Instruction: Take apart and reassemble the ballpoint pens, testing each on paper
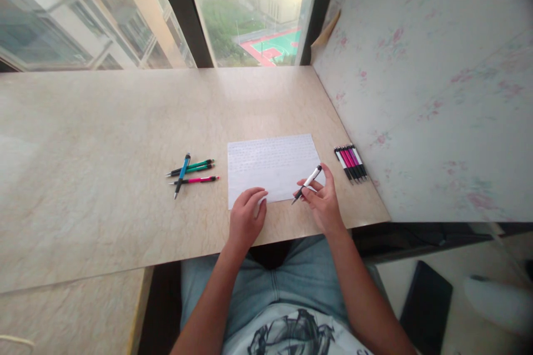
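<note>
A white pen with a black grip and black top (311, 178) is held in my right hand (323, 202), its tip slanting down to the left over the lower right edge of a sheet of paper (266, 180). Rows of handwriting cover the upper part of the sheet. My left hand (247, 215) rests at the sheet's lower left edge, fingers loosely curved, thumb apart, with nothing visible between them. Left of the paper lie two green pens (202, 166) and a pink pen (200, 179), with a blue pen (182, 175) crossing over them.
To the right, several pens (352, 163) in white, pink and purple lie side by side near the wallpapered wall (416, 94). The marbled tabletop (116, 138) runs back to two windows (254, 25). Its front edge is just before my lap.
</note>
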Motion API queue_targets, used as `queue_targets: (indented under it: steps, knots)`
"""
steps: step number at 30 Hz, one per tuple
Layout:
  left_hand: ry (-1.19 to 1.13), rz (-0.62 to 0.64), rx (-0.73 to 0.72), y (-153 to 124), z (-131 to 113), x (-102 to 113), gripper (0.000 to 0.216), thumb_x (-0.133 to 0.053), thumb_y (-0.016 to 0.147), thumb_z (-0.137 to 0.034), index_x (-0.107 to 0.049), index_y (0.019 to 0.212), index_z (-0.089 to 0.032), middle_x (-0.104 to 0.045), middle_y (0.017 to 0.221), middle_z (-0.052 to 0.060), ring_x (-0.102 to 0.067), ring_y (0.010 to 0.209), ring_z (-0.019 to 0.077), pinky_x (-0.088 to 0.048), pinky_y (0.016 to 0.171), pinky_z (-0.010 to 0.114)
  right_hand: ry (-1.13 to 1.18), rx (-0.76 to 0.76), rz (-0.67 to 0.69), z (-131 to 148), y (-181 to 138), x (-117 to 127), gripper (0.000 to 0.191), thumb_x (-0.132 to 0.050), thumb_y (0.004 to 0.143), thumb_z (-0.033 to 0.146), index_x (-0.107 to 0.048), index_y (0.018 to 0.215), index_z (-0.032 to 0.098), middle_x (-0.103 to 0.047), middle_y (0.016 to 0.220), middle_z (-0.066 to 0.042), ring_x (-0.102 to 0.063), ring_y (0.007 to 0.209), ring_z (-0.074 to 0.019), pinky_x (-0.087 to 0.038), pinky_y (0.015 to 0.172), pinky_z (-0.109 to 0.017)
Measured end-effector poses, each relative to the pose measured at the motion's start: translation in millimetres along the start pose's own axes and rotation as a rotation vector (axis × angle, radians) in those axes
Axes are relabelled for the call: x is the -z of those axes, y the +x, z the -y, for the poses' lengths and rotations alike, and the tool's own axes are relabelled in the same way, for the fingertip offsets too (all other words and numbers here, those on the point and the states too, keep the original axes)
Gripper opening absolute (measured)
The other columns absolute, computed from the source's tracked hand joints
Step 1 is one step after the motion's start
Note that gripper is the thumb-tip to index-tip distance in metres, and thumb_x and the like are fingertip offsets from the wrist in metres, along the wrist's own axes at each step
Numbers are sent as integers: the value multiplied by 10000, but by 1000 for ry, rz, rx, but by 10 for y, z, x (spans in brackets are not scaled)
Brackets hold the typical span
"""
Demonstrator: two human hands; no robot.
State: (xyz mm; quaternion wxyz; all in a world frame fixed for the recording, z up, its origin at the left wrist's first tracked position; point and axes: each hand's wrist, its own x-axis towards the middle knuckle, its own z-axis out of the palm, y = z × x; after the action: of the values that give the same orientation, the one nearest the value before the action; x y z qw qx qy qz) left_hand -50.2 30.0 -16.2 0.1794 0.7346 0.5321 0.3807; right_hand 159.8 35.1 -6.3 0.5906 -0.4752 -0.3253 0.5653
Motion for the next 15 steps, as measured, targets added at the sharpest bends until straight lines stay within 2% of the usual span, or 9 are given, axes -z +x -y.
queue_targets:
  steps: [8,15]
  knots:
    - [-251,120,101,-51,-205,-50,157,-510,937,-216,-665,959,-211,-715,890,42,-644,735,135,-523,663,255,-1,37,-12,-35,-26,-88,905,-773,763,316,-213,1471,364,-713,964,1,-716,722,-170,-544,665,-290]
    - [-274,201,138,-81,-193,-84,158,-518,933,-231,-673,954,-211,-712,868,39,-623,690,135,-507,653,258,-6,31,10,-56,-26,-100,917,-768,772,304,-195,1485,368,-708,972,5,-711,727,-155,-537,668,-275]
